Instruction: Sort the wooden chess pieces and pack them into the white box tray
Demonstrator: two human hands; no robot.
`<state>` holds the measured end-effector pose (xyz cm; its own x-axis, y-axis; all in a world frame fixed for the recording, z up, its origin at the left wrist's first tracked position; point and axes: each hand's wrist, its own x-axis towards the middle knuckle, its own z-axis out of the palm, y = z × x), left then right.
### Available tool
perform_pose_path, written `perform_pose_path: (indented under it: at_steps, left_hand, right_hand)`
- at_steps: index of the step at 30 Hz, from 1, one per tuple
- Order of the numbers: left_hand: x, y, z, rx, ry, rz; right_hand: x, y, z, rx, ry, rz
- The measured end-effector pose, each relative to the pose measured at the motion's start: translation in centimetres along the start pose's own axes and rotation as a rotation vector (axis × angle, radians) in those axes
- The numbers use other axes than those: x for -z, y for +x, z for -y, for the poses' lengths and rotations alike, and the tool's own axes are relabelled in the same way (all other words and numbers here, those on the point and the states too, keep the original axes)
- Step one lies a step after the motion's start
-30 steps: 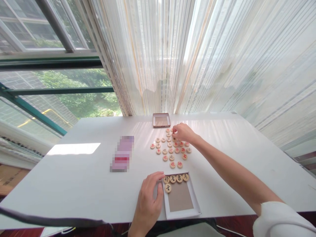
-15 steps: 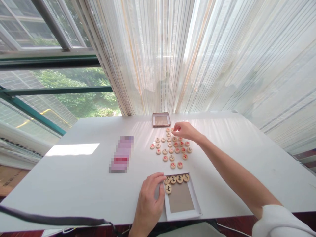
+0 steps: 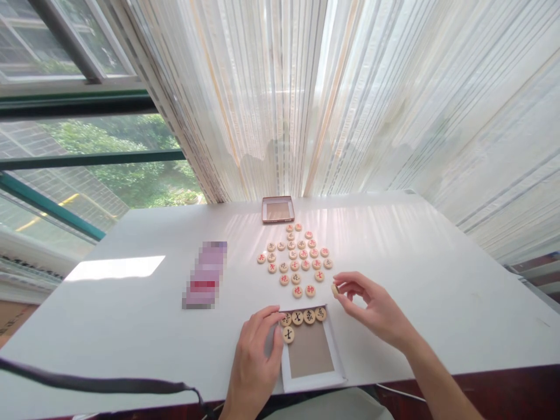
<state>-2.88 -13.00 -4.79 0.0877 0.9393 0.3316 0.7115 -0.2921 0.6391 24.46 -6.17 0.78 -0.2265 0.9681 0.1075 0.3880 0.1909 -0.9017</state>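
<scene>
My right hand [image 3: 374, 309] pinches a round wooden xiangqi piece [image 3: 335, 290] on edge between thumb and fingertips, above the table right of the box; its marking is turned away. Around the left side of the shallow white-rimmed box [image 3: 311, 354] curls my left hand [image 3: 255, 353], fingertips at its upper left corner and thumb against the side. Inside the box a row of black-marked pieces [image 3: 309, 316] lies along the far wall. One more black-marked piece [image 3: 288, 335] sits below the row's left end. Beyond the box, many loose xiangqi pieces [image 3: 294, 265], red and black, lie face up.
A second shallow box part [image 3: 279, 210] with a brown rim stands at the back of the white table [image 3: 406, 251]. Left of the pieces lies a blurred purple item [image 3: 205, 274]. A dark strap [image 3: 87, 379] crosses the lower left. A striped curtain [image 3: 280, 99] hangs behind.
My right hand has drawn back from the far end of the loose pieces toward the box, bringing one piece along. My left hand stays at the box. The view has shifted slightly right.
</scene>
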Motion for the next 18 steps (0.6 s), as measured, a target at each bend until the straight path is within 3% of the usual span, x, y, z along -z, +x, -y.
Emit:
perform_pose_path:
  at_steps: [5,12,18]
  left_hand:
    - [0.1,0.0,0.0,0.008,0.003,0.009]
    - [0.3,0.5,-1.0,0.061,0.020,0.043]
    - [0.0,0.8,-1.0,0.018,0.053,0.061]
  right_hand:
    - [-1.7,-2.6,-2.2,-0.002,0.040,-0.108]
    - [-2.5,-2.4,-3.5,0.090,0.025,-0.184]
    - [-2.7,-2.4,-3.5,0.109,0.004,-0.216]
